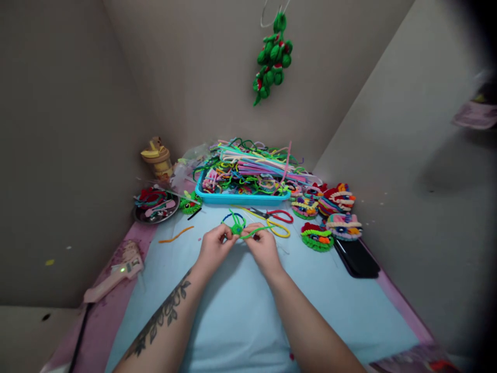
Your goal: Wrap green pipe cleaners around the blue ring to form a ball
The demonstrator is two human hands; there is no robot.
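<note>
Both hands meet over the middle of the table, around a small green pipe-cleaner piece (236, 229) with loose green ends sticking up and to the right. My left hand (216, 246) is closed, pinching its left side. On the other side my right hand (263, 246) pinches it near a green strand (266, 228). A blue ring (226, 216) shows just behind the piece; whether it is joined to it I cannot tell. Scissors with red and yellow handles (281, 216) lie just beyond my right hand. An orange pipe cleaner (176, 234) rests left of my left hand.
A blue tray (243, 199) heaped with pipe cleaners stands at the back. Several colourful fuzzy faces (316, 237) and a black phone (357, 258) lie right. A pink glue gun (116, 277), a metal bowl (155, 219) and a green fuzzy face (190, 206) are left.
</note>
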